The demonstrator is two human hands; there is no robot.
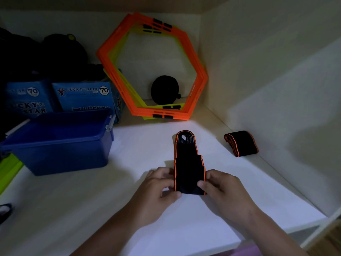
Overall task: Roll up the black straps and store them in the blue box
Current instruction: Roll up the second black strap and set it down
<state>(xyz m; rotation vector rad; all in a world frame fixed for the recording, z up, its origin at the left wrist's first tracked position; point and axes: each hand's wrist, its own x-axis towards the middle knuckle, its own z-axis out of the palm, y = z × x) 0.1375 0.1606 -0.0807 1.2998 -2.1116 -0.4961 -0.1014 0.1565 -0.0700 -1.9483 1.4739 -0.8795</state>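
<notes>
A black strap with orange edges (186, 154) lies folded in layers on the white shelf, stretching away from me. My left hand (158, 185) grips its near end from the left, and my right hand (219, 185) pinches the same end from the right. A second black strap (240, 143), folded into a flat loop, rests farther right near the side wall. The blue box (60, 143) stands open on the left, its inside dark.
Orange and yellow hexagon frames (153, 65) lean on the back wall, with a round black object (164, 92) behind them. Blue Lucky Star packs (83, 95) and dark bags sit behind the box. The shelf's front edge (184, 250) runs just below my wrists.
</notes>
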